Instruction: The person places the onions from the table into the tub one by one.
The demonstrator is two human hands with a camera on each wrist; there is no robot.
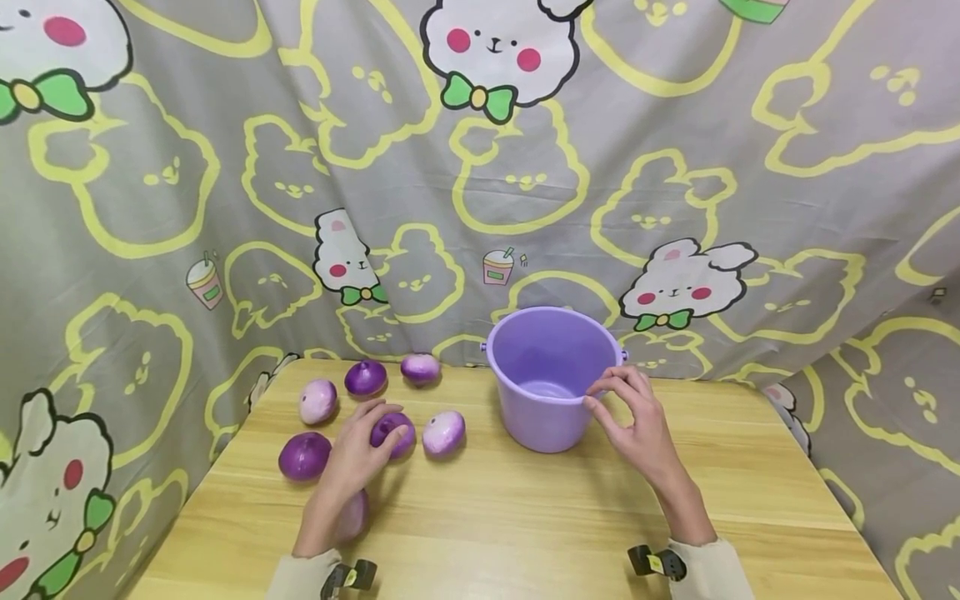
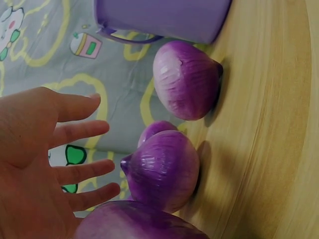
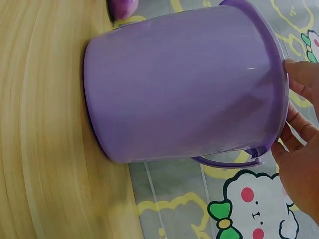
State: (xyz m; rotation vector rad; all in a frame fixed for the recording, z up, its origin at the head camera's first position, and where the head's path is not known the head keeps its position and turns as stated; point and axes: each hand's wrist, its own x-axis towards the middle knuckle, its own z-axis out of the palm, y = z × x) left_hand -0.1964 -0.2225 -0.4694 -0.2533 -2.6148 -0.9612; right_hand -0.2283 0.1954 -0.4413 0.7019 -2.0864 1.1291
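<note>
A big gray bunny cloth [image 1: 525, 192] hangs past the far edge of the wooden table [image 1: 465, 525]. A purple bucket [image 1: 551, 429] stands far back, right of the middle. The right hand [image 1: 639, 422] pinches its near right rim. The left hand [image 1: 360, 443], fingers apart, is just above one onion [image 1: 397, 442]. Six other onions [image 1: 444, 433] sit around it, on the left.

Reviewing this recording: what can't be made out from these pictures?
Head: nearest onion, partly covered by the left forearm.
Left wrist: lowermost onion, cut off by the lower edge; purple bucket, by the upper; rear onion, mostly hidden behind the middle onion.
Right wrist: right hand, cut off by the right edge.
</note>
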